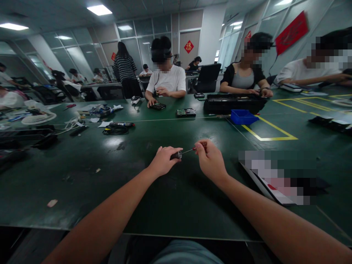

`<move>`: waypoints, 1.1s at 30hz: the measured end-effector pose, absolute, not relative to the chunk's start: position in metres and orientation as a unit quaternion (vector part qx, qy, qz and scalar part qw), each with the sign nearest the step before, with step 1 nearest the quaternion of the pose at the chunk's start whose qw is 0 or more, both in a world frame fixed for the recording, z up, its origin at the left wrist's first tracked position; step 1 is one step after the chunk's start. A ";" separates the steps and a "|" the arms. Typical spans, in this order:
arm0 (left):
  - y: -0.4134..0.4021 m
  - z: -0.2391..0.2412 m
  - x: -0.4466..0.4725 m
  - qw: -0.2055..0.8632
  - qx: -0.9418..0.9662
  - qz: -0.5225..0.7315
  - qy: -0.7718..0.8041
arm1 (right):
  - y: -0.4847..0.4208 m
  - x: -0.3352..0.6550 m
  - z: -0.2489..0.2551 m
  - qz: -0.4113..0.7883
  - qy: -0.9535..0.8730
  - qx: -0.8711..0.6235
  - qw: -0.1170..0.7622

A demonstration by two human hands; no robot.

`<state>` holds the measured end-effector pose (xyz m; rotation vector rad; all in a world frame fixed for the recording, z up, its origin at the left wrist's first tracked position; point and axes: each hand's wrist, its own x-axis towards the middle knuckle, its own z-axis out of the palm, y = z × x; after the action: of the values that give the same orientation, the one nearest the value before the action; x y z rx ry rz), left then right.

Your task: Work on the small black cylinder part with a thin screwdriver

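My left hand [162, 161] is closed around a small dark cylinder [176, 155] whose round, light-rimmed end faces right; its exact kind is unclear. My right hand [210, 157] grips a screwdriver [194, 149] by its reddish handle. The thin metal shaft points left, and its tip reaches the round end of the cylinder or lies just beside it; I cannot tell whether it goes in. Both hands are above the green tabletop [176, 198], near its middle.
A blue bin [243, 117] and a long black casing [233, 104] lie ahead to the right. A circuit-board device [186, 112] is straight ahead, coiled black cables [118, 128] ahead left. A blurred flat item [264, 183] lies right of my forearm. Co-workers sit across the table.
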<state>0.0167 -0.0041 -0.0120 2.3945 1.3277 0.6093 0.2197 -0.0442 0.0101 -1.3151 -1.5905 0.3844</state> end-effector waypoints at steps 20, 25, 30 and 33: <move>-0.005 -0.007 0.018 0.186 0.831 0.235 0.469 | -0.040 0.222 0.008 0.138 -0.652 -0.559 0.492; -0.002 -0.004 0.018 0.282 0.740 0.380 0.478 | -0.041 0.223 0.010 0.148 -0.641 -0.554 0.510; 0.002 0.009 0.020 0.411 0.614 0.493 0.460 | -0.043 0.225 0.014 0.147 -0.642 -0.545 0.518; 0.000 0.017 0.022 0.455 0.594 0.472 0.467 | -0.043 0.225 0.015 0.144 -0.646 -0.548 0.512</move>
<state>0.0217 0.0001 0.0172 1.4647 1.1517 1.1633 0.2253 -0.0429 0.0155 -1.3181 -1.5539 0.3463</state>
